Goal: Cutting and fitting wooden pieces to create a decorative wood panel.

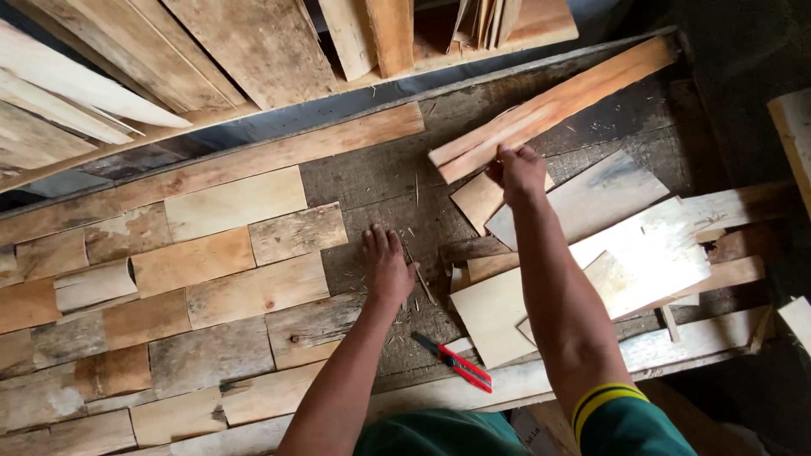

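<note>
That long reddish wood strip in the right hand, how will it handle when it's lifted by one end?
The long strip looks thin and flat, so probably light and stiff, perhaps flexing slightly. The right hand grips only its near end, so the far end may sag or swing. Its rough sawn face likely resists slipping.

Both arms are entering from the lower edge of the view, bare to the upper arm; the right arm is showing a green sleeve with a yellow and black cuff. The left hand point(387, 264) is lying palm down, fingers extended and close together, pointing away from the body; the wrist is lying straight in line with the forearm. The right arm is reaching further forward, elbow nearly straight; the right hand point(517, 171) is closing in a pinch, fingers curled over and thumb underneath, knuckles facing the camera; the two hands are sitting well apart.
</note>
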